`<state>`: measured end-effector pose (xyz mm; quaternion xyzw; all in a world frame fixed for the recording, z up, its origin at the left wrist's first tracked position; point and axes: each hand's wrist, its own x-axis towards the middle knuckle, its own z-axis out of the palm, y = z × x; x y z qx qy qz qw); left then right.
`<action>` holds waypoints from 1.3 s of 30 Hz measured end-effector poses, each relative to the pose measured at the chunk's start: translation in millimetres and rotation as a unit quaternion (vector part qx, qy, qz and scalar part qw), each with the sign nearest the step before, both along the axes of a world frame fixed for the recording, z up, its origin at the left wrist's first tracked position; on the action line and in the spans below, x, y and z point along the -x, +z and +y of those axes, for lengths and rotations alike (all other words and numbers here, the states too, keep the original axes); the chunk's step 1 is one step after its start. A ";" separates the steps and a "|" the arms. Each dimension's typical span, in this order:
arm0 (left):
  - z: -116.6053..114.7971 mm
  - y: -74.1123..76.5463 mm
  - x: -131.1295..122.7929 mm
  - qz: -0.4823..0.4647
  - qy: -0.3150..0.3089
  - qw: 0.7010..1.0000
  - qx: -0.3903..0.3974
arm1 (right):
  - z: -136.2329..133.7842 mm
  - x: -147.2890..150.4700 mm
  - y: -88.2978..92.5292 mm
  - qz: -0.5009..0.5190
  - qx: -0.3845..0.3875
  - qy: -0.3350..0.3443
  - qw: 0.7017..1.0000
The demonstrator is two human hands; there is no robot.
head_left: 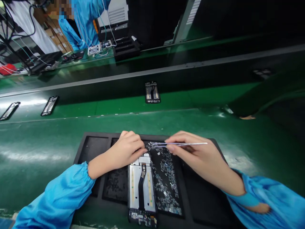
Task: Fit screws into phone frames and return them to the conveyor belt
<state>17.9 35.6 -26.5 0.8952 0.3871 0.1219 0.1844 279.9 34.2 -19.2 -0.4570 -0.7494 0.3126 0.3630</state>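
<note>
An opened phone frame (142, 187) lies lengthwise on a black compartmented tray (95, 149) in front of me. My left hand (126, 151) rests with fingers curled on the frame's top end, pressing it. My right hand (190, 152) pinches metal tweezers (181, 144), whose tips point left toward the frame's top corner, close to my left fingertips. Beside the frame, a tray compartment holds several tiny silvery parts (166, 181).
A green conveyor belt (202, 98) runs behind the tray and carries more phone frames (152, 92) (49, 105) (10, 110). A person in a blue coat (83, 22) works at the far side, by black trays (125, 47) and cables.
</note>
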 end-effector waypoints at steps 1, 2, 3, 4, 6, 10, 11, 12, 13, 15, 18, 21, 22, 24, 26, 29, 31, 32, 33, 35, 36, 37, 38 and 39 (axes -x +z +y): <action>-0.7 0.1 -0.2 0.004 0.002 1.000 -0.007 | -5.6 -1.7 -5.6 -0.009 -0.019 -0.017 1.000; -2.5 1.1 -0.6 0.008 0.006 1.000 -0.021 | -10.4 -2.2 -11.0 -0.013 -0.039 -0.032 0.999; -5.8 3.0 -1.6 0.009 0.014 0.999 -0.044 | -14.0 -1.8 -15.7 -0.011 -0.060 -0.038 0.997; -10.9 5.8 -3.2 0.005 0.022 0.997 -0.073 | -16.2 -1.0 -19.4 -0.005 -0.076 -0.030 0.997; -26.1 13.3 -8.3 -0.015 0.025 0.991 -0.129 | -16.4 0.6 -23.1 0.012 -0.080 0.027 0.996; -60.5 27.7 -21.2 -0.014 -0.089 0.975 -0.202 | -6.6 0.3 -20.6 0.034 -0.025 0.080 0.996; -65.7 30.2 -23.3 0.004 -0.142 0.966 -0.218 | -4.5 -0.2 -19.2 0.034 -0.015 0.065 0.997; -68.7 32.1 -24.4 0.023 -0.197 0.953 -0.228 | -3.2 -0.6 -18.0 0.031 -0.012 0.049 0.998; -69.7 33.4 -24.9 0.045 -0.247 0.940 -0.229 | -2.9 -0.8 -17.0 0.026 -0.015 0.039 0.999; -68.1 33.8 -24.3 0.082 -0.311 0.924 -0.209 | -5.3 -0.9 -15.8 0.010 -0.044 0.050 0.998; -65.2 28.5 -23.1 0.100 -0.311 0.929 -0.175 | -12.4 -1.7 -15.9 -0.037 -0.138 0.111 0.984; -67.7 19.7 -23.2 0.088 -0.292 0.936 -0.174 | -16.8 -5.8 -17.9 -0.112 -0.215 0.142 0.960; -69.0 17.4 -23.3 0.084 -0.289 0.937 -0.176 | -17.2 -7.6 -19.0 -0.132 -0.230 0.146 0.953; -70.6 14.9 -23.4 0.081 -0.283 0.939 -0.180 | -16.9 -11.2 -21.5 -0.154 -0.249 0.158 0.943; -70.6 14.5 -23.4 0.082 -0.276 0.941 -0.176 | -16.1 -13.6 -23.5 -0.161 -0.251 0.167 0.940; -70.0 14.1 -23.7 0.085 -0.271 0.944 -0.171 | -15.6 -13.8 -23.8 -0.159 -0.238 0.165 0.944; -70.8 12.0 -24.1 0.078 -0.271 0.944 -0.173 | -15.8 -11.9 -22.5 -0.151 -0.229 0.150 0.950; -71.4 10.8 -24.3 0.072 -0.272 0.943 -0.176 | -15.7 -10.5 -21.6 -0.140 -0.216 0.143 0.956; -72.0 9.8 -24.3 0.071 -0.274 0.943 -0.177 | -15.0 -9.2 -20.5 -0.122 -0.194 0.139 0.963; -72.2 9.3 -24.1 0.075 -0.280 0.941 -0.175 | -10.8 -6.7 -17.5 -0.072 -0.129 0.120 0.982; -71.8 10.0 -23.8 0.076 -0.282 0.941 -0.173 | -6.5 -5.7 -15.3 -0.053 -0.083 0.105 0.990; -71.0 11.4 -23.4 0.081 -0.284 0.940 -0.169 | -0.5 -5.0 -12.6 -0.042 -0.031 0.092 0.994; -69.9 13.1 -23.1 0.085 -0.289 0.939 -0.165 | 7.3 -4.5 -9.4 -0.037 0.025 0.082 0.996; -68.8 15.0 -22.8 0.089 -0.295 0.937 -0.162 | 16.5 -4.0 -5.9 -0.041 0.085 0.085 0.992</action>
